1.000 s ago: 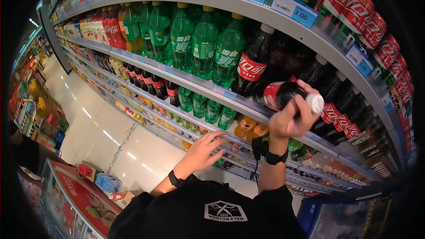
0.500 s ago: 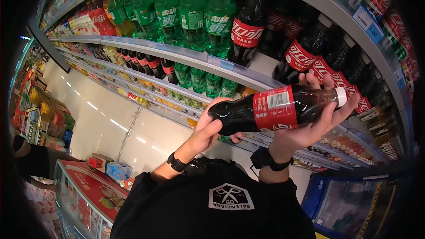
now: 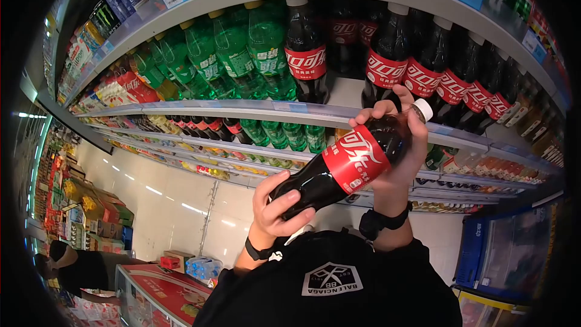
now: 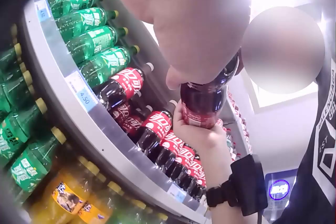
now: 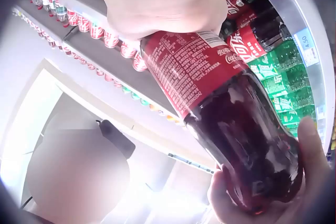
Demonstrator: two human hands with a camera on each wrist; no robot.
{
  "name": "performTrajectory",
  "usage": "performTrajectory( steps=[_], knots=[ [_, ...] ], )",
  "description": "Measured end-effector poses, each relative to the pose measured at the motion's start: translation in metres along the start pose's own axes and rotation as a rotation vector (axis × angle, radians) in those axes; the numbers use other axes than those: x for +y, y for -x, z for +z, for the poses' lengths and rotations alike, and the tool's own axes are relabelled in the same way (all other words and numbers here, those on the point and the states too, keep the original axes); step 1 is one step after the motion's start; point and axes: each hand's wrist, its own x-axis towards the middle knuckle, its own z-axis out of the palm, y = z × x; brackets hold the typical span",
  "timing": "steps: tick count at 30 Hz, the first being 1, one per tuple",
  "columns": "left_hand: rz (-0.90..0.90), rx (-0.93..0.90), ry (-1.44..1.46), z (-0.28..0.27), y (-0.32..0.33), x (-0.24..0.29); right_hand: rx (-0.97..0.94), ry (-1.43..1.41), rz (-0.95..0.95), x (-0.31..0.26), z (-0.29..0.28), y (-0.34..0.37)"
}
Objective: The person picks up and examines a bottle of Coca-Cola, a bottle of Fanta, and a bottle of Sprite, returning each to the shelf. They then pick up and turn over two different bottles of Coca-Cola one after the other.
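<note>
The cola bottle [image 3: 348, 163] has been turned: half a second ago it lay nearly level, barcode to the head camera; now the big white lettering of its red label [image 3: 361, 154] shows and the white cap [image 3: 422, 109] points more steeply to the upper right. I judge that this puts the label's front in reading view. The bottle slants across the centre of the frame, off the shelf [image 3: 351, 92]; the left hand [image 3: 275, 209] has its grip clamped round the base, the right hand [image 3: 411, 158] round the neck end. Counted: one bottle held; six standing cola bottles [image 3: 387, 51] in the front row — one upper centre, five toward the upper right — at least two set back between; at least five green bottles [image 3: 266, 48], upper left to centre.
</note>
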Motion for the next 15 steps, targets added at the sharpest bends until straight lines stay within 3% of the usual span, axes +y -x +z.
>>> performTrajectory(
  steps=[3,4,7,8,11,13,15],
  knots=[
    [-0.329,0.025,0.207,0.008,-0.001,0.01,-0.058,0.029,-0.021,-0.003,-0.002,0.0],
    [-0.327,0.016,0.21,0.009,0.0,0.013,-0.122,0.006,-0.026,-0.002,-0.009,-0.001],
    [-1.027,-0.069,0.712,0.01,0.002,0.024,-0.085,0.05,-0.029,0.001,-0.004,-0.002],
    [-1.14,-0.075,0.87,0.013,0.002,0.024,0.0,0.1,-0.031,0.003,-0.001,-0.002],
    [-1.361,-0.181,1.35,0.013,0.001,0.023,0.073,0.087,0.006,0.006,0.002,-0.005],
    [-1.383,-0.152,1.269,0.02,0.003,0.027,0.118,0.115,0.006,0.01,0.0,-0.004],
    [-1.576,-0.083,1.897,0.014,0.015,0.019,-0.05,-0.028,0.067,0.017,-0.013,-0.004]
  ],
)
